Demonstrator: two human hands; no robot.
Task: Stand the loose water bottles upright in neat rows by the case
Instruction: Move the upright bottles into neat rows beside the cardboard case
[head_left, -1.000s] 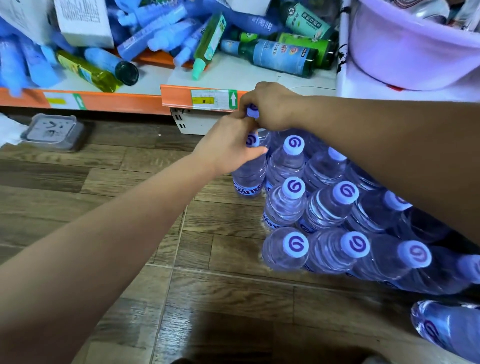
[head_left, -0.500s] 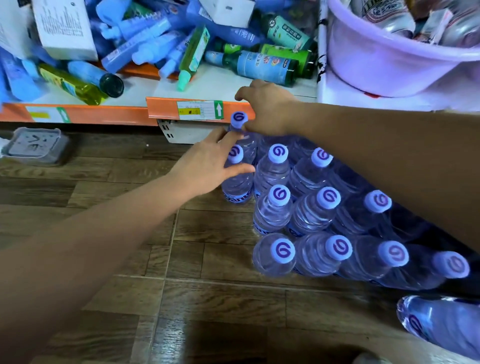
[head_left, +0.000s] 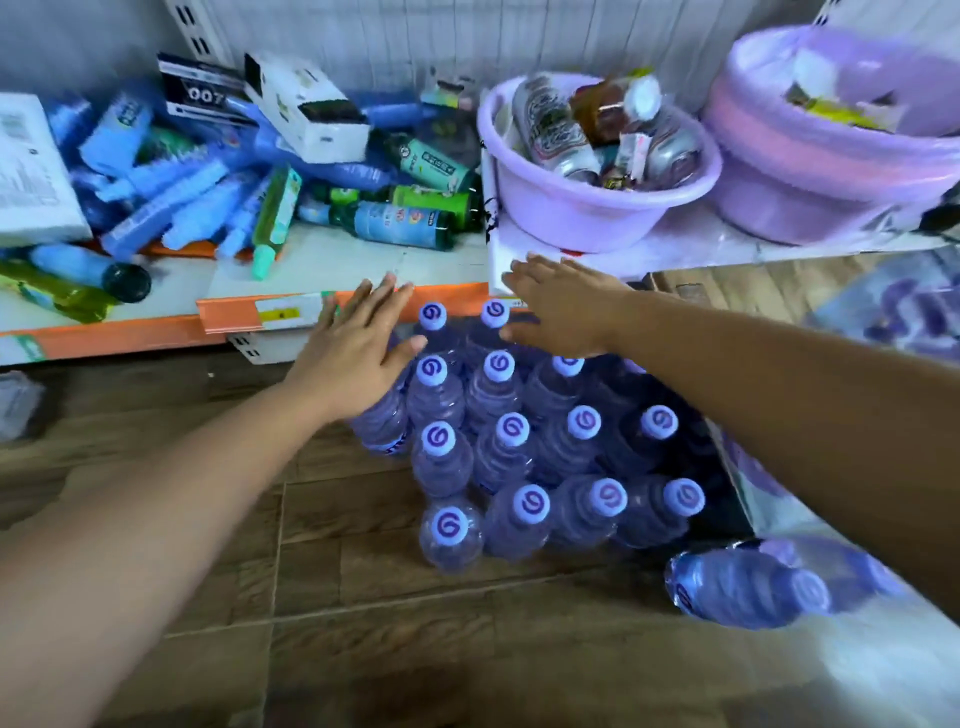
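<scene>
Taking the block (head_left: 511, 431) of upright bottles on the floor as my mark: behind it and off to the left, the shelf (head_left: 332, 260) carries a heap of blue and green items that I leave alone. My left hand (head_left: 358, 353) hangs at the block's back left corner, fingers spread and straight, gripping nothing. Its palm hides the cap of an outlier (head_left: 382, 423), a bottle standing just left of the block's left column and breaking the line. Whether the palm touches it I cannot tell. The block itself reads as four rows, caps up and bodies close, with the back rows shorter than the front ones. My right hand (head_left: 563, 306) hovers over the block's back right corner, also spread flat and holding nothing, in front of a basin (head_left: 587, 218). Right of the block's front row a loose bottle (head_left: 743, 587) lies on its side, part of no row. Further right and behind sits a blurred purple pack (head_left: 898, 306), which I take for the case.

I judge the step in hand to be squaring the back rows. To do it well I would press with flat palms low on the shoulders rather than the caps, so nothing tips. I would nudge the outlier in until it meets its neighbours, then fetch the loose bottle
</scene>
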